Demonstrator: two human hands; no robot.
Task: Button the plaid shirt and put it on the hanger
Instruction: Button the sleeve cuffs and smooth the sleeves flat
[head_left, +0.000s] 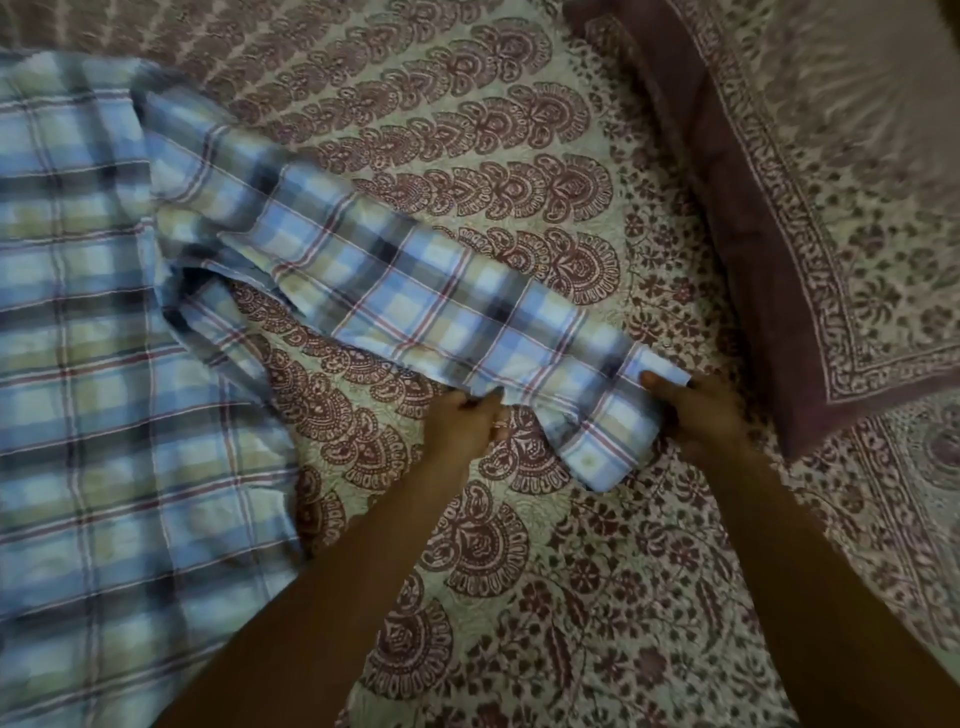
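A blue, beige and red plaid shirt (78, 338) lies spread over the left side of a bed. One long sleeve (415, 296) stretches diagonally toward the lower right. My left hand (462, 426) pinches the sleeve's lower edge just before the cuff. My right hand (696, 410) grips the cuff end (602, 447), thumb on top of the cloth. A small button shows on the cuff. No hanger is in view.
The bed is covered by a cream sheet with maroon paisley print (519, 571). A matching pillow with a dark maroon border (753, 208) lies at the upper right, close to my right hand.
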